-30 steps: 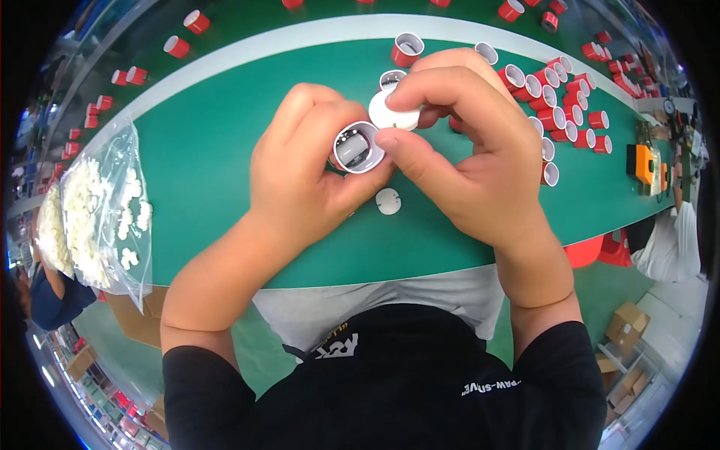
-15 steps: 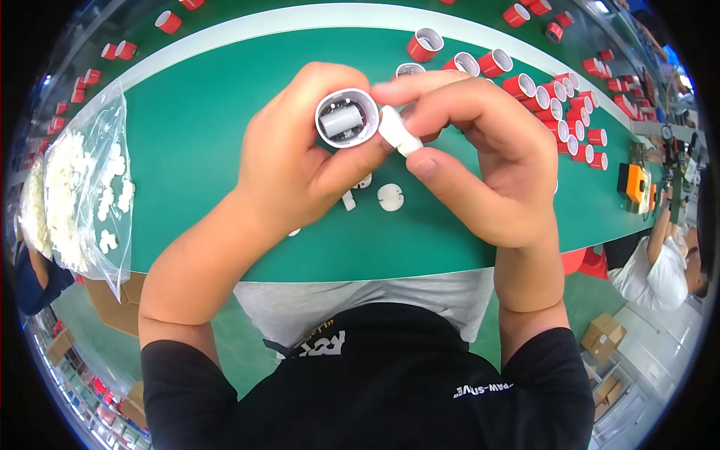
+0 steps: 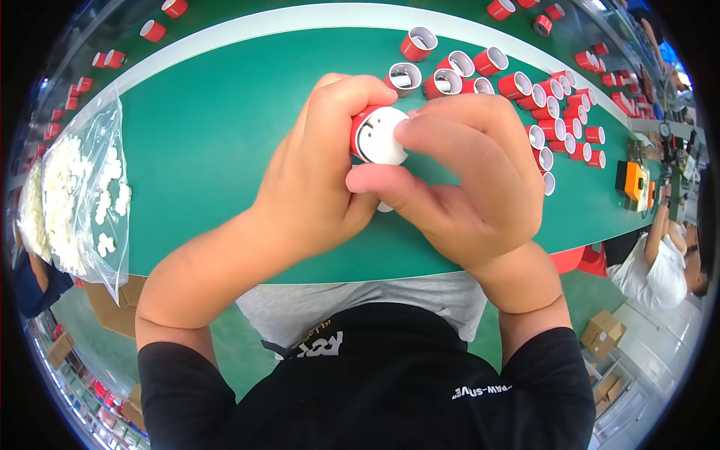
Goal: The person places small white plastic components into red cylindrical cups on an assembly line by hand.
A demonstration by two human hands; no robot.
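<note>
Near the middle of the view, my left hand (image 3: 311,165) is closed around a small red cup-shaped housing (image 3: 358,129). Over its mouth lies a round white cap (image 3: 380,141) with a dark curved slot and small dark marks. My right hand (image 3: 480,169) is at the cap, a fingertip on its right side and the thumb by its lower edge. The cap hides the inside of the housing. Part of a white disc (image 3: 385,208) shows on the green table beneath my hands.
Many open red housings (image 3: 552,129) stand at the right and far right of the green table (image 3: 202,112). On the left lies a clear bag (image 3: 67,202) of small white parts. A black-and-orange device (image 3: 634,182) is at the right edge. Another person (image 3: 660,259) sits on the right.
The white cap has moved from beside the housing onto its mouth, covering the grey part inside. The housing has shifted slightly right and down, and my hands are closer together.
</note>
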